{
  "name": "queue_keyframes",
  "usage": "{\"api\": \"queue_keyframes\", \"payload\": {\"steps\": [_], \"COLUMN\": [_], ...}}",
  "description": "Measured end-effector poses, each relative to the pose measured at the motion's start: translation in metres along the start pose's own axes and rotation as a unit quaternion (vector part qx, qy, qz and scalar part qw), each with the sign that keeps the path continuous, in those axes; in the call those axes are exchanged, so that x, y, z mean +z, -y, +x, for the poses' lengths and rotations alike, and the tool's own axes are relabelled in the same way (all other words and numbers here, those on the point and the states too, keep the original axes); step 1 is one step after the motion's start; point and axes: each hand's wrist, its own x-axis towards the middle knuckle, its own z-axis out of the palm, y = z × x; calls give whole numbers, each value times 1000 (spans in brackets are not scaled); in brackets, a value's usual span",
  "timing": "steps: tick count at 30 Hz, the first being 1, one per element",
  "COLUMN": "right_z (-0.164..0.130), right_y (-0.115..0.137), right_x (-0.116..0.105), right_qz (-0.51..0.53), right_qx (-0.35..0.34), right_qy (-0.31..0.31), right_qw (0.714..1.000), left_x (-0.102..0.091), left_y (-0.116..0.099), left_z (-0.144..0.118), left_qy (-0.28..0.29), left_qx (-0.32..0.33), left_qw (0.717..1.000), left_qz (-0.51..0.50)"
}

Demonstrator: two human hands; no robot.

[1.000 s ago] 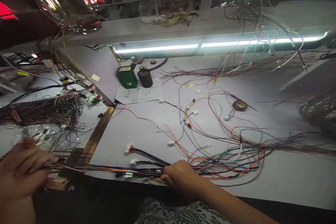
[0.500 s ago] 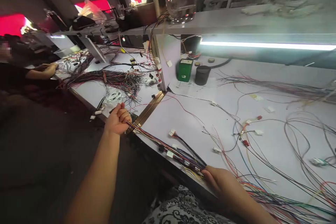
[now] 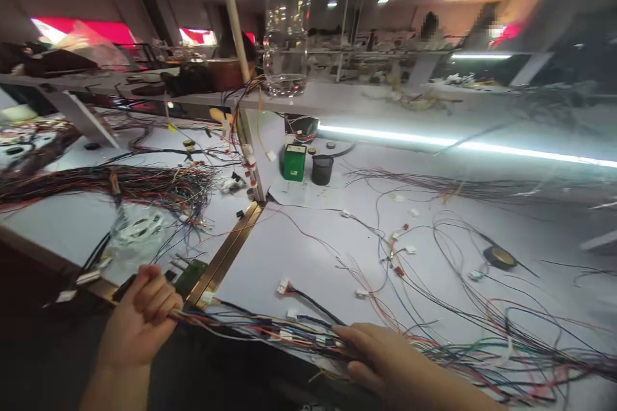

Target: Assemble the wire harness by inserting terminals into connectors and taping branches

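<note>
A bundle of thin coloured wires (image 3: 231,322) stretches along the table's front edge between my two hands. My left hand (image 3: 152,308) is closed in a fist around the bundle's left end. Farther right, my right hand (image 3: 373,353) has its fingers wrapped round the same bundle, its thumb side up. A white connector (image 3: 284,286) on a dark cable sticks out beyond my right fingers and lies on the tabletop. Smaller white connectors (image 3: 286,334) sit among the wires between the hands. From my right hand the wires spread out to the right across the table.
Loose wires (image 3: 482,289) with connectors cover the right side. A tape roll (image 3: 500,257) lies among them. Farther back stand a green box (image 3: 294,162) and a black cup (image 3: 322,169). Left of a brass-coloured strip (image 3: 226,253) lie a wire heap (image 3: 159,183) and a plastic bag (image 3: 137,231).
The view has swung right and up. My left hand has moved lower and nearer, still gripping the bundle; my right hand remains on it. The co-worker at left has gone out of view.
</note>
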Motion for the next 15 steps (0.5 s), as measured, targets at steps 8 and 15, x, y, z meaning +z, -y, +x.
{"api": "queue_keyframes", "payload": {"steps": [8, 15], "right_z": [55, 157], "right_y": [34, 76], "right_x": [-100, -181], "right_qz": [-181, -183], "right_qx": [-133, -187], "right_qy": [-103, -262], "right_qw": [969, 929], "left_x": [20, 59], "left_y": [10, 25], "left_z": [6, 11], "left_qy": [-3, 57], "left_qx": [-17, -10], "left_qw": [1000, 998], "left_qz": [11, 15]}}
